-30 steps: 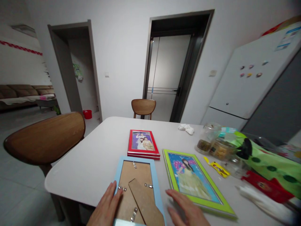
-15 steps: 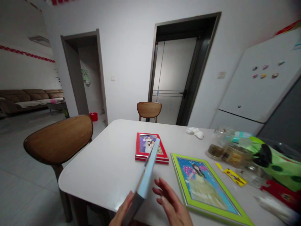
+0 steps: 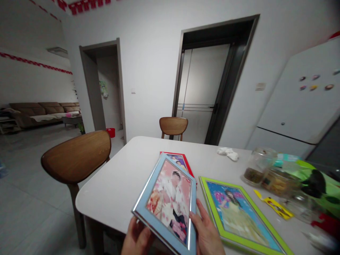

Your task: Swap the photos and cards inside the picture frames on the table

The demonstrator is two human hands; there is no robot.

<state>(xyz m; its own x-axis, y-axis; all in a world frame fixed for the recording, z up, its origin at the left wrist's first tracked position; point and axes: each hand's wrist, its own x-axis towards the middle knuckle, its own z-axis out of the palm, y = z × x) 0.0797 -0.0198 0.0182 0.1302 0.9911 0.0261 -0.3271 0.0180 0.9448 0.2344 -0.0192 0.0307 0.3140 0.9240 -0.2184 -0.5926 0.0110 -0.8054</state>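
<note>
A light blue picture frame [image 3: 148,191] with a pink photo is held tilted above the near edge of the table, its picture side facing me. My left hand [image 3: 138,235] grips its lower left edge. My right hand [image 3: 205,230] clasps the right edge, thumb on the front. Behind it lies a red picture frame [image 3: 183,161], partly hidden by the blue one. To the right, a green picture frame [image 3: 245,212] with a photo of a person in a pale dress lies face up on the table.
Glass jars [image 3: 255,168], a yellow packet [image 3: 278,208] and a green bag [image 3: 316,187] crowd the table's right side. A crumpled white tissue [image 3: 227,153] lies near the far edge. Wooden chairs stand at the left [image 3: 79,157] and far side [image 3: 173,125] of the white table [image 3: 111,198].
The blue frame has turned from edge-on to show its picture. My right hand, apart from it before, now grips its right edge. The view has shifted slightly left.
</note>
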